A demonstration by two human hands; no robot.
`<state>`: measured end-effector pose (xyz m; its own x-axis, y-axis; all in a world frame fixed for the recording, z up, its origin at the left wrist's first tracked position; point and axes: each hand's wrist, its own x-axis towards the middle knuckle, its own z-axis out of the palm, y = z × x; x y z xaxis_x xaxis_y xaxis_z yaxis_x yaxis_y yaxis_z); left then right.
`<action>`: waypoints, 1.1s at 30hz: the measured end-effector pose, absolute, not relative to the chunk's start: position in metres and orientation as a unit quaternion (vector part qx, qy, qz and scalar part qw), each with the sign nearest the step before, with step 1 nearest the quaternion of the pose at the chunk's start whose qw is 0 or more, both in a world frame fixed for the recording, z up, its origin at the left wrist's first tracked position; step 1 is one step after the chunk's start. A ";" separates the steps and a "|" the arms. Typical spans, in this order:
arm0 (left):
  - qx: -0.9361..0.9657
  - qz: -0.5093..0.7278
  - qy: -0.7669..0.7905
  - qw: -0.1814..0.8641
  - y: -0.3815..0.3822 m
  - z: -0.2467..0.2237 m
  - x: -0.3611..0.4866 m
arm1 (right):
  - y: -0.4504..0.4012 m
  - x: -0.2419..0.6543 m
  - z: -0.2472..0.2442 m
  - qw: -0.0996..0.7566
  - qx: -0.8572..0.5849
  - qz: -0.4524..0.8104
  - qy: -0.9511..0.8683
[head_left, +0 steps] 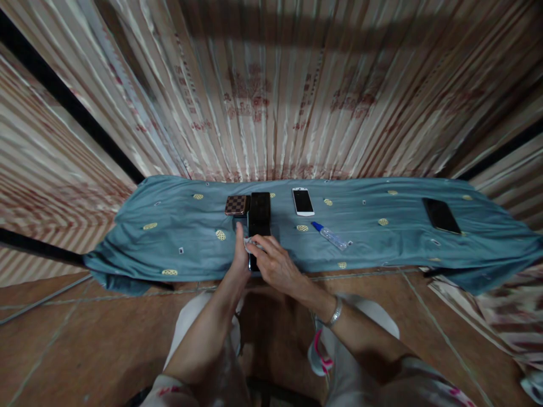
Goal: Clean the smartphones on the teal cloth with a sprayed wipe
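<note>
My left hand (241, 251) is wrapped round the left side of a dark phone (253, 262), near the front edge of the cloth-covered table. Pinched in my right hand (274, 263) is a small white cloth (251, 242), which touches the phone's face. Most of the phone is hidden by my fingers. Just beyond my hands stands a black box-like object (259, 210), with a brown checkered case (236, 205) at its left.
A white phone (302, 202) lies right of the black object. Nearer me is a clear bottle with a blue cap (333, 237). A dark phone (441, 215) rests at the far right of the blue cloth (199, 249). Curtains (275, 113) hang behind.
</note>
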<state>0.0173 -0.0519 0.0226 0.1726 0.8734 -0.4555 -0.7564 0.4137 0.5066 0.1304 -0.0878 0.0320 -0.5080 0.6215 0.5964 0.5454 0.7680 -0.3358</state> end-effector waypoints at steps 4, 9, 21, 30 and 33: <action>0.083 0.562 0.370 0.735 -0.051 0.023 0.012 | -0.093 0.129 0.032 0.363 -0.326 0.058 -0.871; 0.094 0.529 0.355 0.765 -0.046 0.031 0.003 | -0.103 0.127 0.033 0.366 -0.311 0.041 -0.876; 0.059 0.560 0.320 0.762 -0.037 0.043 0.001 | -0.109 0.139 0.031 0.359 -0.277 0.047 -0.890; 0.076 0.615 0.288 0.730 -0.035 0.050 0.002 | -0.103 0.156 0.036 0.377 -0.309 0.056 -0.871; 0.094 0.616 0.283 0.729 -0.035 0.049 0.002 | -0.100 0.160 0.036 0.385 -0.323 0.053 -0.863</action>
